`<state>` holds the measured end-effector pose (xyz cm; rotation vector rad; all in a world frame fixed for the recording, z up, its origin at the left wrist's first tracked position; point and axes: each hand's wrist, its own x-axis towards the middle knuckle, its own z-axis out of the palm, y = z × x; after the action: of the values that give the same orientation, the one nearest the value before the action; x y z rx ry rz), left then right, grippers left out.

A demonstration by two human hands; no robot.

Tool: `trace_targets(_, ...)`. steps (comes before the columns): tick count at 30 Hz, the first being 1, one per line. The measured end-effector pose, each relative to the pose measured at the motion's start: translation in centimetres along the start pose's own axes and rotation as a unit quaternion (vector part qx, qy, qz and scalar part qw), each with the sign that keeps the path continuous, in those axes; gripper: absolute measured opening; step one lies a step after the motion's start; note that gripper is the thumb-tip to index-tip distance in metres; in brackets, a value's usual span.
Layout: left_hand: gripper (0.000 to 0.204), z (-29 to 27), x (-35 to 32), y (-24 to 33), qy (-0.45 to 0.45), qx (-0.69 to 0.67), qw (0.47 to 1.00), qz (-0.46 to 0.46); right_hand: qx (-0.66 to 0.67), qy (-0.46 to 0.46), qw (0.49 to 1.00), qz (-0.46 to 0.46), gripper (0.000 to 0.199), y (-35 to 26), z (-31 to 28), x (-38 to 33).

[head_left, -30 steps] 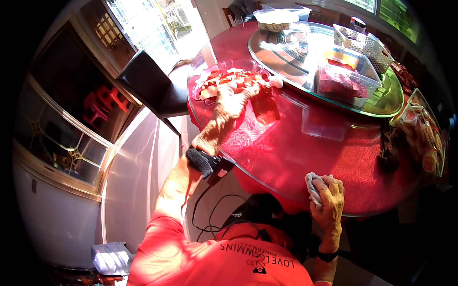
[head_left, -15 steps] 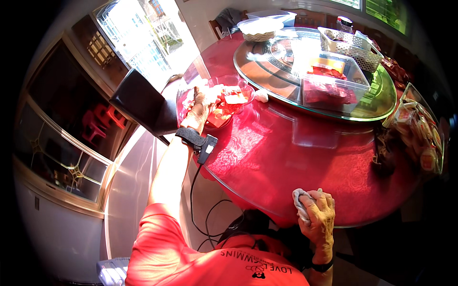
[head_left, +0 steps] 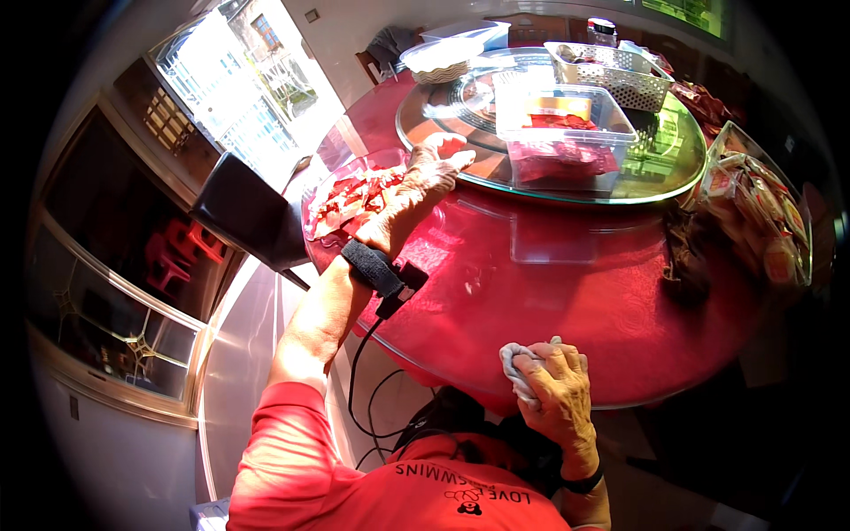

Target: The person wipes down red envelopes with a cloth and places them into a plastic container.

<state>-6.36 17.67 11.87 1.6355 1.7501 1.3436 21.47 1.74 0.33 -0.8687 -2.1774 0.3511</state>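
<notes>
My left hand (head_left: 416, 188), a strap and small dark device around its wrist, reaches over the red table beside the turntable's near left edge. Its fingers are stretched out and apart, and I see nothing held in them. Just left of this hand, a clear bowl (head_left: 312, 212) holds red and white wrapped pieces. It stands near the table's left edge, partly hidden by my hand and wrist. At the near edge of the table, my right hand (head_left: 560, 389) is closed around a crumpled pale grey cloth (head_left: 516, 367).
A glass turntable (head_left: 425, 146) carries a clear plastic box (head_left: 602, 133) of red packets, a perforated white basket (head_left: 646, 91) and a pale container. At the right stands a clear bin (head_left: 801, 208) of wrapped packets. A black chair (head_left: 243, 208) is left of the table.
My left hand has left the bowl, moving right toward the turntable edge, where a small white lump lay. That lump is now out of sight. The right hand keeps the cloth; the whole view has shifted.
</notes>
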Motion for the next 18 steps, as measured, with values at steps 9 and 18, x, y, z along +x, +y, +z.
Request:
trace_targets(9, 0.080, 4.4, 2.7, 2.2, -0.123, -0.184, 0.964, -0.150, 0.012, -0.008, 0.999, -0.029, 0.037, -0.1, -0.2, 0.0)
trace_targets(18, 0.046, 4.6, 8.2, -5.2, -0.328, -0.219, 0.919, 0.008, 0.016, -0.011, 0.999, -0.034, 0.034, 0.1, -0.1, -0.1)
